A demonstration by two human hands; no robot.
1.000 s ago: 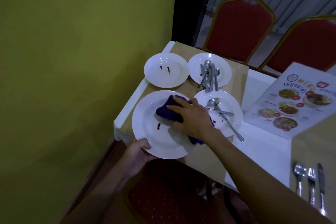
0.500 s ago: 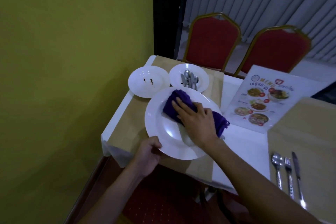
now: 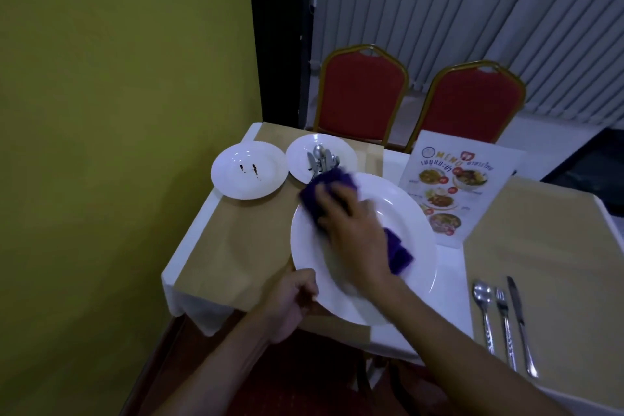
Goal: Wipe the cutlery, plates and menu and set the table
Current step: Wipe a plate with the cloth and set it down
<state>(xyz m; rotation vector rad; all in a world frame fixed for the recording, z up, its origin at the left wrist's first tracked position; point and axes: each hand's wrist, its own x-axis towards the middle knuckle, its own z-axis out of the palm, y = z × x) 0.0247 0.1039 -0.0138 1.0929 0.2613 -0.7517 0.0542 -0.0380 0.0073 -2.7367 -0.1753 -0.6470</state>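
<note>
Plate (image 3: 405,213) is gripped at the rim by left hand (image 3: 290,300), cloth (image 3: 332,182) pressed onto it by seemingly flat right hand (image 3: 354,233).

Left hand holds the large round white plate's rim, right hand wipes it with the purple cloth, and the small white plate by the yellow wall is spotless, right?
Not spotless: the head view shows two dark streaks on the small white plate by the yellow wall. The rest stands.
</note>
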